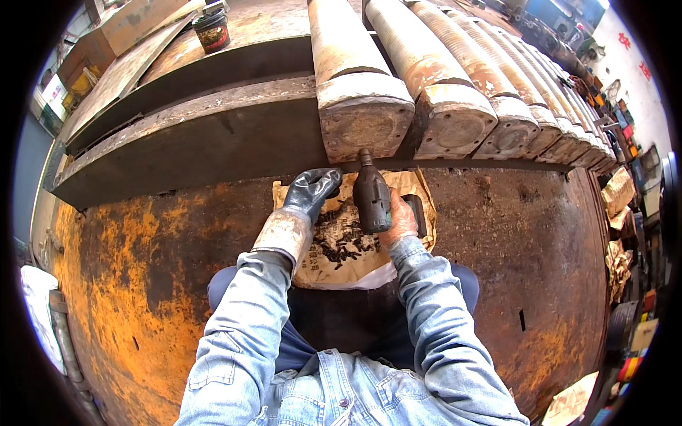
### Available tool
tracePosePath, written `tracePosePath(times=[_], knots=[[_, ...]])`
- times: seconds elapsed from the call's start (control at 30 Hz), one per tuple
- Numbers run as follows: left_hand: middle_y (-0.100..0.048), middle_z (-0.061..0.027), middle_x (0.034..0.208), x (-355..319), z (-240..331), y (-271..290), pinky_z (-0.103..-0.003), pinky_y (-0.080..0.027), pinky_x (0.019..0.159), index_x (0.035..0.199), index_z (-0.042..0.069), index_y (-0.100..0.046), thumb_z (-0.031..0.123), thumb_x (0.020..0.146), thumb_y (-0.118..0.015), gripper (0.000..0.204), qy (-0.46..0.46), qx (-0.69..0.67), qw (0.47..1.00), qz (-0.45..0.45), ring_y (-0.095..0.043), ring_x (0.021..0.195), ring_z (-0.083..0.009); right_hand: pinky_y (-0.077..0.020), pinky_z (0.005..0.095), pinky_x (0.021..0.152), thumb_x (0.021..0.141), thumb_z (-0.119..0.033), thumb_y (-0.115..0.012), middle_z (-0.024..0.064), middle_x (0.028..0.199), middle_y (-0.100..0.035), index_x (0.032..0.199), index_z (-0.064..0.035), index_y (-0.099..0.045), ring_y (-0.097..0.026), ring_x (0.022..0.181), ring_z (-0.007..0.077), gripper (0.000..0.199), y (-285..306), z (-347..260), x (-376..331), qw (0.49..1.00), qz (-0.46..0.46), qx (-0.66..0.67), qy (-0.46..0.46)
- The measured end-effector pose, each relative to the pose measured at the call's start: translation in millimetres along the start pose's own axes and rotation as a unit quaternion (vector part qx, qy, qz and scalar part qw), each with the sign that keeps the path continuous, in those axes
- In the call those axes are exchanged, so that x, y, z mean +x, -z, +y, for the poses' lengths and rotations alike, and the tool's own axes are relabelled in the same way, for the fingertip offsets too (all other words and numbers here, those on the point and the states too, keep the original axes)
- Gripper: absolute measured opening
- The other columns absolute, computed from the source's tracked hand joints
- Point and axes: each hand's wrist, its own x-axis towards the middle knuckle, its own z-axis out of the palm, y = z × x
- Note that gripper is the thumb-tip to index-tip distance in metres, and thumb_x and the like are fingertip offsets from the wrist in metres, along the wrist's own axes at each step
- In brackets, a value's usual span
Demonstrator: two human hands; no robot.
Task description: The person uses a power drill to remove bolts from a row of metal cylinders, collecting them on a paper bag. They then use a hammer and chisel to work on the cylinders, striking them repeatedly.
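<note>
My right hand (403, 217) is wrapped round a dark, grimy power impact wrench (373, 199). The wrench's narrow nose points away from me, up to the lower edge of a square metal end block (366, 128) on a long ribbed cylinder; whether it sits on a bolt there is hard to make out. In a dark coated glove, my left hand (312, 192) is closed just left of the nose, below the block. Its fingertips curl together, and what they may hold is hidden. Under both hands lies a brown paper sack (369, 266) scattered with several small dark bolts (341, 248).
More cylinders with square end blocks (455, 122) line up to the right on a dark steel beam (192, 149). A black bucket (212, 32) stands at the back left. The rusty steel floor plate (518, 234) spreads around me. Crumpled brown paper (619, 192) lies by the right edge.
</note>
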Motion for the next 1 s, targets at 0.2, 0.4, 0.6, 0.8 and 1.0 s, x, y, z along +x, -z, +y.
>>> tracePosePath(times=[0.2, 0.4, 0.6, 0.8, 1.0], knots=[[-0.073, -0.0109, 0.106, 4.2, -1.6, -2.2, -0.033, -0.059, 0.086, 0.121, -0.006, -0.067, 0.025, 0.095, -0.075, 0.041, 0.004, -0.048, 0.999, 0.007, -0.071, 0.093, -0.0197, -0.0530, 0.0486, 0.077, 0.072, -0.011, -0.082, 0.0205, 0.093, -0.069, 0.118, -0.0056, -0.054, -0.068, 0.093, 0.0415, 0.054, -3.6, 5.7, 2.2, 1.000, -0.001, -0.020, 0.006], [-0.072, -0.0147, 0.111, 8.8, -1.3, -0.7, -0.038, -0.061, 0.089, 0.119, -0.002, -0.066, 0.026, 0.093, -0.077, 0.040, 0.019, -0.053, 0.998, -0.007, -0.071, 0.100, -0.0265, -0.0530, 0.0488, 0.080, 0.069, -0.009, -0.082, 0.0203, 0.098, -0.068, 0.117, -0.0036, -0.054, -0.066, 0.094, 0.0431, 0.056, 5.7, 8.4, 1.5, 0.995, -0.017, -0.091, 0.033], [-0.072, -0.0163, 0.110, 8.7, 8.1, 7.8, -0.040, -0.062, 0.090, 0.124, -0.003, -0.062, 0.023, 0.098, -0.070, 0.037, 0.013, -0.113, 0.993, 0.025, -0.071, 0.102, -0.0291, -0.0536, 0.0475, 0.081, 0.070, -0.009, -0.082, 0.0187, 0.096, -0.069, 0.117, -0.0044, -0.056, -0.067, 0.094, 0.0429, 0.054, 0.5, 8.6, -0.5, 0.997, -0.009, -0.068, 0.040], [-0.072, -0.0150, 0.111, 8.0, 20.1, -10.1, -0.039, -0.062, 0.090, 0.120, 0.001, -0.063, 0.024, 0.098, -0.070, 0.033, 0.065, -0.102, 0.992, 0.020, -0.071, 0.101, -0.0276, -0.0527, 0.0388, 0.095, 0.097, -0.018, -0.061, 0.0129, 0.125, -0.063, 0.133, -0.0047, -0.052, -0.063, 0.115, 0.0273, 0.040, -39.5, 46.5, 6.4, 0.984, -0.064, 0.164, -0.003], [-0.072, -0.0125, 0.110, 1.3, 30.0, -30.4, -0.038, -0.058, 0.092, 0.117, 0.004, -0.066, 0.033, 0.095, -0.073, 0.037, 0.132, -0.157, 0.979, -0.013, -0.070, 0.102, -0.0253, -0.0526, 0.0397, 0.091, 0.089, -0.009, -0.067, 0.0122, 0.124, -0.062, 0.139, -0.0078, -0.051, -0.063, 0.108, 0.0265, 0.053, -12.5, 6.3, -7.5, 0.976, -0.029, 0.187, 0.103]])
